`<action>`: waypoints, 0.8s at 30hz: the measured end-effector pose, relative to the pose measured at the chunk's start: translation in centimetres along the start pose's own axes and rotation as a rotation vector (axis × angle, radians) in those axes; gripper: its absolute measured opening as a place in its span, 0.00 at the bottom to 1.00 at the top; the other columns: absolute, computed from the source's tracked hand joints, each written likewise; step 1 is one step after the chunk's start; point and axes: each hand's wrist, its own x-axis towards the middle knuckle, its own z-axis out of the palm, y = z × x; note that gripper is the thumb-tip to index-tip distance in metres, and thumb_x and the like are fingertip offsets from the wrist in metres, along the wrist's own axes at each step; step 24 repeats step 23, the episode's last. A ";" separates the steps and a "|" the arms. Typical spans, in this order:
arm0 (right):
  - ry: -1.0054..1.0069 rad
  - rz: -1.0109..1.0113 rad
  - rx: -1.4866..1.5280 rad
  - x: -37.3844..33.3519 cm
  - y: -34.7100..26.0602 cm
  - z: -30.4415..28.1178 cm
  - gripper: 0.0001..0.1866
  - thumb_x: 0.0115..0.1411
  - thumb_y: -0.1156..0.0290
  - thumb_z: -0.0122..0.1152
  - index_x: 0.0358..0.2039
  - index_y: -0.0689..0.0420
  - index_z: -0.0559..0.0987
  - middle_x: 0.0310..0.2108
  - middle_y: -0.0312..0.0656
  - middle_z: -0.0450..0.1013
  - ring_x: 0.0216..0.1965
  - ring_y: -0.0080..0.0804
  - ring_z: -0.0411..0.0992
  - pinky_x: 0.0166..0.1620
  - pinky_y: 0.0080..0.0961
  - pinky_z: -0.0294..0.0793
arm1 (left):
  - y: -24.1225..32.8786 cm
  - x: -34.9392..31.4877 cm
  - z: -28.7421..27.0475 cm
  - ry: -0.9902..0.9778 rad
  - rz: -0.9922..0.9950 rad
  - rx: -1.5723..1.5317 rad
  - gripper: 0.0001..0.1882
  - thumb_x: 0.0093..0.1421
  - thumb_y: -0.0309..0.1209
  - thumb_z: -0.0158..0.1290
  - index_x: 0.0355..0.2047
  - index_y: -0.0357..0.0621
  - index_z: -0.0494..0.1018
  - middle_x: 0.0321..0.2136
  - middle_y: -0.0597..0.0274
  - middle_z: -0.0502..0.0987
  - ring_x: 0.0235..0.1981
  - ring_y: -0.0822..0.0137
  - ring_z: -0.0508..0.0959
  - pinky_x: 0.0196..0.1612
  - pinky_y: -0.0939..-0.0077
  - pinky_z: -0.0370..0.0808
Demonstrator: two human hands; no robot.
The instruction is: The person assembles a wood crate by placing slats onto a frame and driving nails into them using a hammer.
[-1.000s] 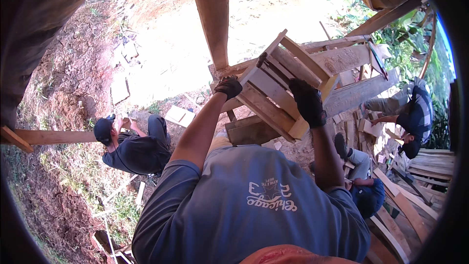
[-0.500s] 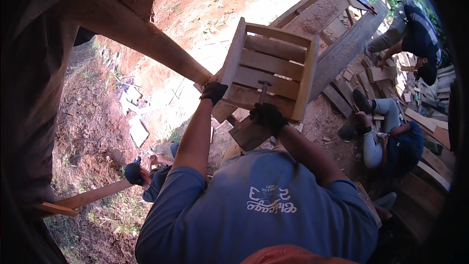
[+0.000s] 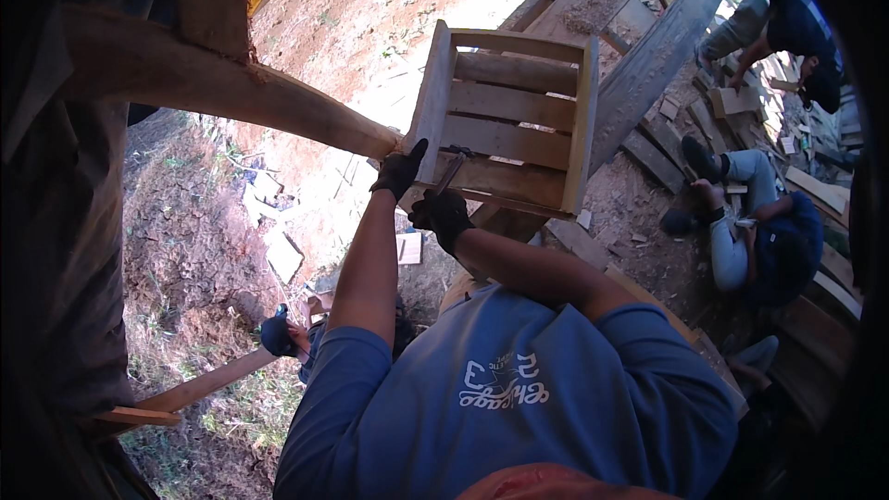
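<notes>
A slatted wooden crate (image 3: 511, 143) rests tilted on the boards in front of me, its slats running across between two side rails. At its near left corner, my left hand (image 3: 401, 170), in a black glove, is closed on the left rail, one digit pointing up along the wood. My right hand (image 3: 443, 217), also black-gloved, is wrapped round the handle of a hammer (image 3: 455, 159). The hammer's head lies over the lower slats, close to the left rail. Its lower handle is hidden in my fist.
A long beam (image 3: 250, 93) reaches in from the left toward the crate. Sawdust-covered planks (image 3: 653, 65) extend beyond it. On the right, one person (image 3: 773, 245) sits and another (image 3: 787, 28) bends over scrap wood; a third (image 3: 289, 333) is low on the left.
My right hand has moved left with the hammer, from the crate's middle to near its left rail. My left hand stays at the rail. The crate has turned slightly in view.
</notes>
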 end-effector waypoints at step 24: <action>-0.299 0.063 -0.433 1.0 3.1 -2.2 0.18 0.72 0.62 0.60 0.54 0.62 0.75 0.46 0.54 0.81 0.43 0.50 0.83 0.42 0.39 0.85 | -0.8 -1.0 -2.1 -0.187 0.189 0.047 0.51 0.67 0.72 0.44 0.77 0.51 0.53 0.56 0.37 0.80 0.57 0.47 0.82 0.62 0.52 0.74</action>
